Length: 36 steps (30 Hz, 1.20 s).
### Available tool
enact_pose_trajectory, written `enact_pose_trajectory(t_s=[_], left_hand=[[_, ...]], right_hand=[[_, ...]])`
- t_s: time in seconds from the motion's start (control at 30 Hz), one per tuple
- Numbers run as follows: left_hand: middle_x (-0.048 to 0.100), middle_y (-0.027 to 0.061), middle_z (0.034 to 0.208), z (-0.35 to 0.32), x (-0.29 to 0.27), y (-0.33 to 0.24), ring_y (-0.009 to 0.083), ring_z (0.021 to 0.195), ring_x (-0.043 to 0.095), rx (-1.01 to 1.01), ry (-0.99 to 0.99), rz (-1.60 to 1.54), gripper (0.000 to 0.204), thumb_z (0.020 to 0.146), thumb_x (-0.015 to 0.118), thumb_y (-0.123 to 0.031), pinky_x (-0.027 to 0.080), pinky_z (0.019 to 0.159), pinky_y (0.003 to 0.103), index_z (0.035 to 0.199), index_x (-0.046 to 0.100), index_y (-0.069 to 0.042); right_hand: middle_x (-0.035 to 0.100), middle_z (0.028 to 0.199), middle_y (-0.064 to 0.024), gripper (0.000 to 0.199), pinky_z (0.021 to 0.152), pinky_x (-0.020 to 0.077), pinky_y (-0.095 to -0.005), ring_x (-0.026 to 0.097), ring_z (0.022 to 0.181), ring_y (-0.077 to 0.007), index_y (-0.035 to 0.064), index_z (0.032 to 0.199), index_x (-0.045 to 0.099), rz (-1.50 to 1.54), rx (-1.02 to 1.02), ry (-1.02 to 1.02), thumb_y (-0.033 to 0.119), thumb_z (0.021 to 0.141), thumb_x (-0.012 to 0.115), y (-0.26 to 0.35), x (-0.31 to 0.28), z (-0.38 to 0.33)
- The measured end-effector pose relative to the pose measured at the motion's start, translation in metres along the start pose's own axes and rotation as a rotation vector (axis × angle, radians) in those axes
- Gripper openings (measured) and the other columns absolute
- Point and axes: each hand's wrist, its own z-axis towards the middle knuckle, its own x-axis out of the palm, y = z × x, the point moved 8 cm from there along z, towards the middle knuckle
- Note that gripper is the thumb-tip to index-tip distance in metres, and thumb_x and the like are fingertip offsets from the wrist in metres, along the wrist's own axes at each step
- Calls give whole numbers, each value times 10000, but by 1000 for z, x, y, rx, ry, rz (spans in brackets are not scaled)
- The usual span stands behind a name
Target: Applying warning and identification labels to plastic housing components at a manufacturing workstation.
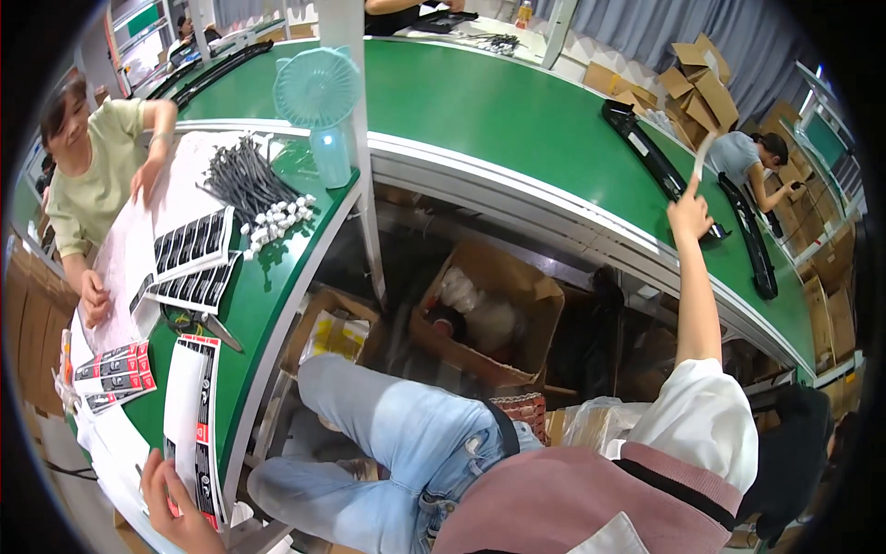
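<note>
Head view: the left hand (pixel 180 512), near left, presses fingers onto a white label sheet (pixel 189 415) on the green table (pixel 268 286). The right hand (pixel 689 214), far right, pinches a thin pale strip (pixel 705 150) above the green conveyor (pixel 498 111).

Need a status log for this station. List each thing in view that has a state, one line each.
left hand: resting on a sticker sheet, which lies flat at the table edge
right hand: raised, pinching a thin pale strip
black trim part: lying on the green belt
desk fan: upright; running or not, cannot tell
cardboard box: open, under the table
scissors: lying flat
</note>
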Motion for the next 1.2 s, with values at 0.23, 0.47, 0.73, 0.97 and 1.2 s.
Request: enact_pose_trajectory(t_s=[0.23, 0.47, 0.73, 0.97, 1.2], left_hand=[[643, 158, 1001, 1, 53, -92, 253, 929, 600, 186, 96, -300, 141, 902, 509, -15, 454, 849, 333, 873, 619, 69], [642, 145, 926, -13, 82, -151, 293, 847, 608, 409, 234, -388, 79, 779, 580, 18, 483, 758, 363, 826, 639, 44], [643, 161, 879, -30, 94, -120, 286, 809, 605, 209, 307, -473, 92, 815, 560, -8, 478, 740, 348, 811, 632, 49], [651, 158, 856, -32, 105, -115, 283, 793, 610, 205, 344, -492, 89, 835, 576, -22, 476, 724, 345, 812, 632, 42], [650, 150, 840, -35, 105, -103, 257, 756, 597, 170, 323, -530, 75, 836, 575, -8, 461, 696, 325, 805, 624, 41]], right_hand=[[675, 912, -238, 1063, 723, 518, -513, 654, 852, -437, 312, 1515, 102, 416, -364, 74, 6, 701, 714, -1, -11, -17], [659, 780, -168, 972, 696, 516, -418, 659, 717, -339, 273, 1515, 194, 886, -457, 105, 25, 729, 709, 89, -51, -48], [664, 730, -45, 796, 635, 467, -244, 583, 646, -92, 176, 1478, 321, 1185, -316, 48, 30, 787, 688, 80, -70, -27], [678, 775, -30, 758, 644, 452, -218, 570, 678, -68, 60, 1459, 335, 1396, -234, 124, 12, 793, 694, 74, -69, -19], [677, 771, -12, 761, 584, 372, -167, 494, 633, -19, 26, 1454, 346, 1382, -209, 131, 30, 789, 718, 87, -67, -22]])
